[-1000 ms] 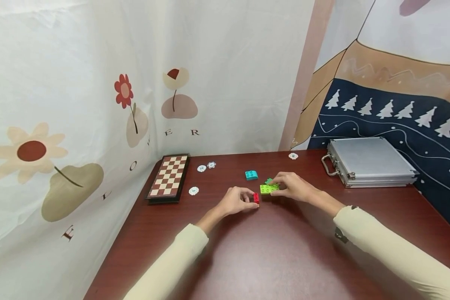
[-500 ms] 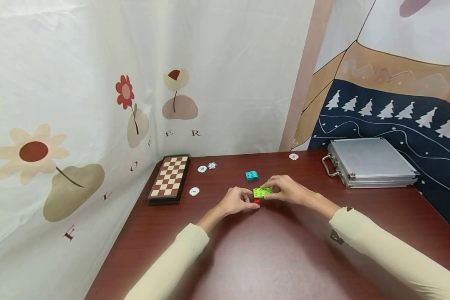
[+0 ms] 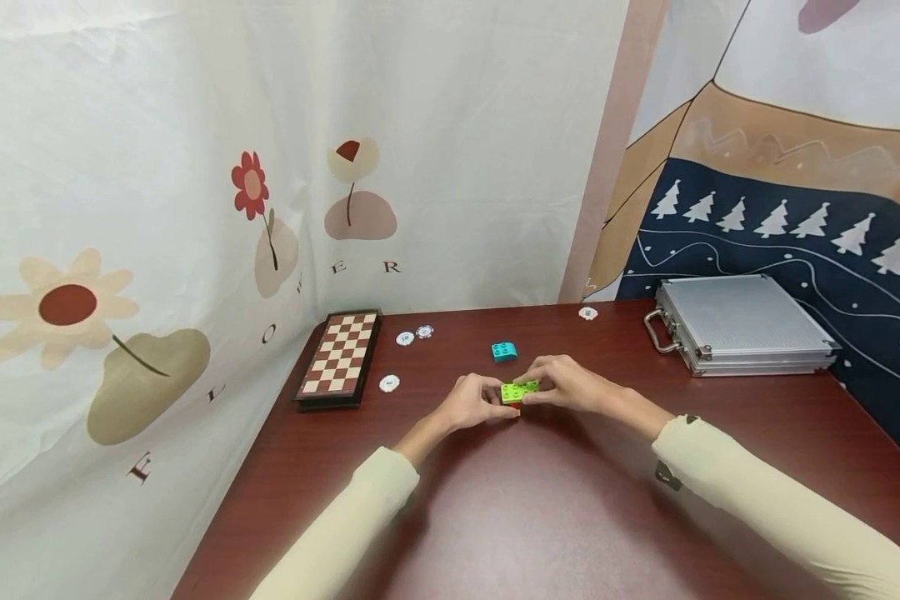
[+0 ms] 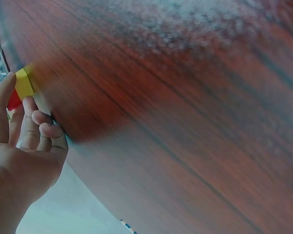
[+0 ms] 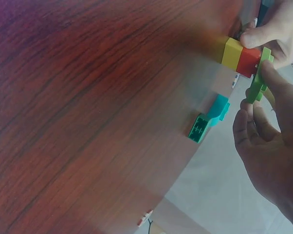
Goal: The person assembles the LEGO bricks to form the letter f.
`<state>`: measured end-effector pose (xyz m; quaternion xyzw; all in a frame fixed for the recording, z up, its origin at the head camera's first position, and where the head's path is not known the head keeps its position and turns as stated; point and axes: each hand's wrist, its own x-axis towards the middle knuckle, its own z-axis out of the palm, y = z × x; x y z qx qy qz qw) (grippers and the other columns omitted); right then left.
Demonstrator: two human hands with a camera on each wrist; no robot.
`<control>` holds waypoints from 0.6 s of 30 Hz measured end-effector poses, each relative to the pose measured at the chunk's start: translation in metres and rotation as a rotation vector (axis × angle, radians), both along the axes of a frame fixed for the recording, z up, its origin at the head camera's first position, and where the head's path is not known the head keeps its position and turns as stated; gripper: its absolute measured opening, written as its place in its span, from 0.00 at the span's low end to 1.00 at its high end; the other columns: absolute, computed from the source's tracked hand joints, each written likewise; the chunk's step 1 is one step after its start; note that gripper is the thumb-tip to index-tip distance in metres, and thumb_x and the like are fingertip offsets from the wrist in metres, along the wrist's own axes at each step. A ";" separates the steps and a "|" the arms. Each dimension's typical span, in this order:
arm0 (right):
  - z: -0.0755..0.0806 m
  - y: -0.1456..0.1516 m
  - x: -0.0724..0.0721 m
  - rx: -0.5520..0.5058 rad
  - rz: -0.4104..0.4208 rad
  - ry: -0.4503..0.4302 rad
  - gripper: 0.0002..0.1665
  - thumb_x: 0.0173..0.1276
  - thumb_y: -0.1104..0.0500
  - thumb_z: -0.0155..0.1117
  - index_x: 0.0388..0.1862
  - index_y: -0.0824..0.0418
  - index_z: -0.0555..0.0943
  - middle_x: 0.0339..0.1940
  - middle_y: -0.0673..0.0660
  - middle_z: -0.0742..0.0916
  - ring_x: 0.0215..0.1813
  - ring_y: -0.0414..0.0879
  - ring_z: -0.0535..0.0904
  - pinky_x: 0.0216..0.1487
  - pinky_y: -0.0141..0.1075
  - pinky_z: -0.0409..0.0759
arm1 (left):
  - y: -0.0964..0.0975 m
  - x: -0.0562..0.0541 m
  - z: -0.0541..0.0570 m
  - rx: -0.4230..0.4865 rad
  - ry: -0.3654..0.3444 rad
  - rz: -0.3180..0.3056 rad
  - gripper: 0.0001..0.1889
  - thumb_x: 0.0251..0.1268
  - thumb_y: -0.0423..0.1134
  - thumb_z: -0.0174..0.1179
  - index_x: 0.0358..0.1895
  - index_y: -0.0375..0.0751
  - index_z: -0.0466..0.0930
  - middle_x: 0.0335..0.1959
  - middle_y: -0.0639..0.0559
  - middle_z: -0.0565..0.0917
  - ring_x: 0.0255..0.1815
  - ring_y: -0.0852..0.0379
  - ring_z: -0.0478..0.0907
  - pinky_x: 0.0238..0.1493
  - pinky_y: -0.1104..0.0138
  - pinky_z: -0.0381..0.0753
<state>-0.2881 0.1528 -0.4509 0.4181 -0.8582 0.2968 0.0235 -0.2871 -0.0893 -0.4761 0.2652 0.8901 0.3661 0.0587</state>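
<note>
My left hand (image 3: 467,403) pinches a small stack, a red toy brick (image 5: 247,62) on a yellow one (image 5: 231,54), standing on the table. Between the thumb and fingers of my right hand (image 3: 573,387) is a lime green toy brick (image 3: 520,392). It lies over the top of the red brick, jutting out toward the right hand. Whether its studs are fully pressed on cannot be told. Beyond the hands sits a teal brick (image 3: 504,352) with a curved side. A darker green brick (image 5: 199,128) lies near it in the right wrist view, hidden by my right hand in the head view.
A chessboard (image 3: 339,354) lies at the table's left edge. Several poker chips are scattered about, one (image 3: 389,383) beside the board and another (image 3: 588,313) at the back. A silver metal case (image 3: 746,323) occupies the back right. Printed curtains hang behind the table.
My right hand has carried the lime green brick leftward from beside the darker green brick to over the red one. The left hand has stayed in place with the stack.
</note>
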 end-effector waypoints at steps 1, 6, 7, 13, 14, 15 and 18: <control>0.000 0.000 0.000 -0.002 0.001 -0.003 0.18 0.69 0.57 0.75 0.56 0.61 0.89 0.44 0.54 0.88 0.45 0.44 0.84 0.46 0.45 0.86 | 0.000 0.000 0.000 -0.002 0.002 0.000 0.11 0.57 0.45 0.80 0.37 0.46 0.89 0.21 0.58 0.83 0.20 0.67 0.75 0.26 0.73 0.72; 0.000 0.000 0.001 -0.019 0.000 -0.030 0.18 0.68 0.58 0.76 0.55 0.62 0.89 0.42 0.53 0.87 0.44 0.44 0.84 0.46 0.43 0.87 | 0.000 0.000 -0.001 -0.012 -0.001 0.000 0.11 0.57 0.45 0.80 0.37 0.46 0.89 0.21 0.58 0.83 0.19 0.67 0.75 0.26 0.73 0.72; -0.001 0.000 0.001 -0.020 0.000 -0.034 0.18 0.68 0.58 0.76 0.55 0.61 0.89 0.42 0.53 0.87 0.44 0.44 0.84 0.46 0.42 0.87 | 0.000 -0.001 -0.001 -0.015 0.000 0.000 0.11 0.57 0.46 0.79 0.37 0.47 0.89 0.21 0.58 0.83 0.19 0.67 0.75 0.26 0.73 0.72; -0.003 -0.001 0.000 -0.018 -0.008 -0.029 0.18 0.67 0.58 0.76 0.54 0.61 0.90 0.40 0.54 0.87 0.43 0.47 0.84 0.46 0.41 0.87 | -0.001 -0.002 0.000 -0.015 -0.006 -0.013 0.11 0.58 0.47 0.79 0.32 0.48 0.87 0.21 0.58 0.83 0.19 0.66 0.76 0.27 0.73 0.73; -0.003 -0.001 0.001 -0.018 -0.010 -0.029 0.18 0.67 0.58 0.76 0.55 0.61 0.90 0.40 0.54 0.87 0.43 0.47 0.83 0.45 0.41 0.87 | -0.001 -0.002 0.000 -0.015 -0.006 -0.015 0.11 0.58 0.46 0.79 0.32 0.48 0.87 0.21 0.58 0.82 0.19 0.66 0.76 0.27 0.73 0.73; -0.003 -0.002 0.001 -0.018 -0.011 -0.029 0.18 0.67 0.58 0.77 0.54 0.61 0.90 0.40 0.54 0.86 0.43 0.48 0.83 0.45 0.42 0.87 | -0.001 -0.002 0.000 -0.015 -0.004 -0.017 0.11 0.58 0.47 0.79 0.31 0.48 0.86 0.21 0.58 0.82 0.19 0.66 0.76 0.27 0.73 0.73; -0.003 -0.002 0.002 -0.019 -0.017 -0.031 0.18 0.68 0.58 0.76 0.55 0.62 0.90 0.39 0.55 0.86 0.42 0.49 0.83 0.45 0.42 0.87 | -0.001 -0.002 0.000 -0.016 -0.001 -0.017 0.11 0.58 0.46 0.79 0.31 0.48 0.86 0.21 0.58 0.83 0.20 0.67 0.75 0.27 0.73 0.73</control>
